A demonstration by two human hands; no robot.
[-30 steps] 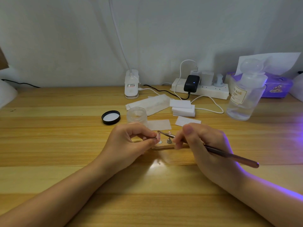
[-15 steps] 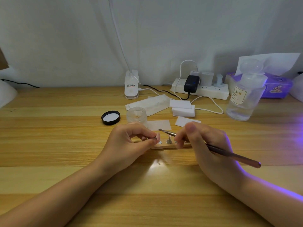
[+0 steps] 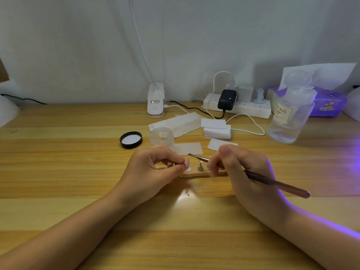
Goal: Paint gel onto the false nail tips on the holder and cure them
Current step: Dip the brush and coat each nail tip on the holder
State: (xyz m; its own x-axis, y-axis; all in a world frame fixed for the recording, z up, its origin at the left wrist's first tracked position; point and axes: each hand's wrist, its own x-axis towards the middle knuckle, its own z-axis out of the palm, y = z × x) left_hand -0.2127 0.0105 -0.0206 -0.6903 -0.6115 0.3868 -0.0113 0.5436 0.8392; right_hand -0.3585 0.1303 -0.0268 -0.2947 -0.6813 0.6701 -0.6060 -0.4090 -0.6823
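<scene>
Left hand (image 3: 153,168), centre frame, pinches a small peg carrying a pale nail tip (image 3: 186,162); right hand (image 3: 241,168) grips the brush (image 3: 259,177). The tip looks light, thin, slippery: best held by its peg.

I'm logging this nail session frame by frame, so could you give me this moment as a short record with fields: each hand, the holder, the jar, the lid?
left hand: pinches a nail tip on a small stand, just above the holder
right hand: holds a brush, bristles pointing at the nail tip
holder: wooden strip on the table, one metal stand upright on it
jar: open, behind the left hand
lid: off, left of the jar
</scene>
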